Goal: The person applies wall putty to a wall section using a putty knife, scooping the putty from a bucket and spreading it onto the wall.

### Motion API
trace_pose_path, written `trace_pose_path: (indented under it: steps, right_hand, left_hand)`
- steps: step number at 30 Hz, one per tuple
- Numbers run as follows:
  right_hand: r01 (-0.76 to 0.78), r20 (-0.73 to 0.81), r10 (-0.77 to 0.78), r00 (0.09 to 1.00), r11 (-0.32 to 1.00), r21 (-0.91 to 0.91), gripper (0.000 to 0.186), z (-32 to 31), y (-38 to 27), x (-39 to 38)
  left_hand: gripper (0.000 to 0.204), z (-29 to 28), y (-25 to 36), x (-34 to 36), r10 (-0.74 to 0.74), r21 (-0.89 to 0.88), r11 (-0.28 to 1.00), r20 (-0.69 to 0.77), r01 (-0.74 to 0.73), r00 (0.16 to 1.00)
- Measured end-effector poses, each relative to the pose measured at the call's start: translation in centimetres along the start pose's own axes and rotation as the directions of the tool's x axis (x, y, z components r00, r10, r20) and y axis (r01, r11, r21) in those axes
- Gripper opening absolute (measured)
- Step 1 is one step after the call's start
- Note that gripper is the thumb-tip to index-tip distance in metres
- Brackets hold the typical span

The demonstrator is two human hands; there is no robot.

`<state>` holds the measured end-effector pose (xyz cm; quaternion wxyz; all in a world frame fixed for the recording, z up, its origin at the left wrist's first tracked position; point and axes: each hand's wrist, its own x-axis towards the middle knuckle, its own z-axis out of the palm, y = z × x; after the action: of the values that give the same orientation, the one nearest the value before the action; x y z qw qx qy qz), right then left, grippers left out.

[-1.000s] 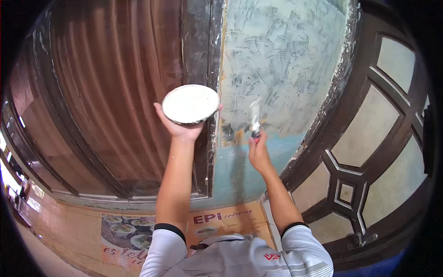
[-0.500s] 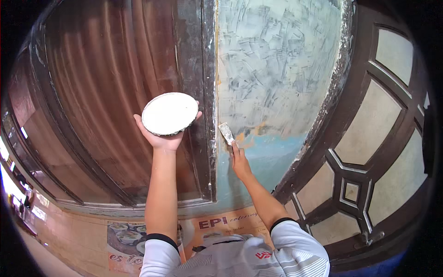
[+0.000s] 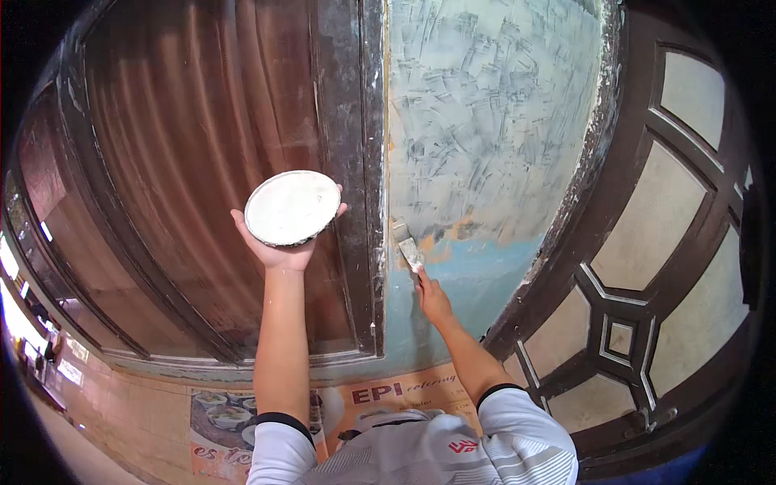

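My left hand (image 3: 287, 257) is wrapped from below round a shallow round container (image 3: 293, 207) with a dark edge, filled with white paste. It is held up in front of the dark window frame, tilted toward me. In my right hand (image 3: 435, 299) is a putty knife (image 3: 409, 247), its blade smeared with white and lying at the wall near the frame. The wall panel (image 3: 493, 121) above the blade has a patchy whitish coat with dark streaks. Orange patches and bare blue paint (image 3: 477, 267) show around and below the blade.
A dark wooden window with brown curtains (image 3: 202, 162) stands on the left. On the right is a dark panelled door (image 3: 647, 210) with a metal handle (image 3: 659, 418). A printed orange banner (image 3: 364, 396) covers part of the tiled floor (image 3: 145, 404).
The putty knife and my right hand have shifted slightly down and right. My left hand and the container have dropped a little. The view has moved slightly too.
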<state>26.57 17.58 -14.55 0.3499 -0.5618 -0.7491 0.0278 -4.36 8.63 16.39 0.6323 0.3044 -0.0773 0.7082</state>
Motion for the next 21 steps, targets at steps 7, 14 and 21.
trace_pose_path:
  steps: [7, 14, 21]
  right_hand:
    - [0.183, -0.195, -0.151, 0.969, 0.970, 0.162, 0.062, -2.4, -4.1, 2.4]
    - [-0.076, 0.098, 0.077, 0.992, 0.997, -0.017, 0.062, -0.5, -1.6, 1.1]
    - [0.332, -0.268, -0.285, 0.920, 0.931, 0.150, 0.062, 0.0, -0.6, 0.2]
  left_hand:
    - [0.109, -0.3, 0.0, -0.4, 0.006, -0.011, 1.000, -0.022, -0.006, 1.000]
    - [0.108, -0.1, -0.7, -0.6, 0.009, 0.043, 0.999, 0.000, -0.009, 1.000]
    - [0.109, -1.3, 1.1, -1.2, -0.002, -0.006, 1.000, 0.082, 0.003, 0.997]
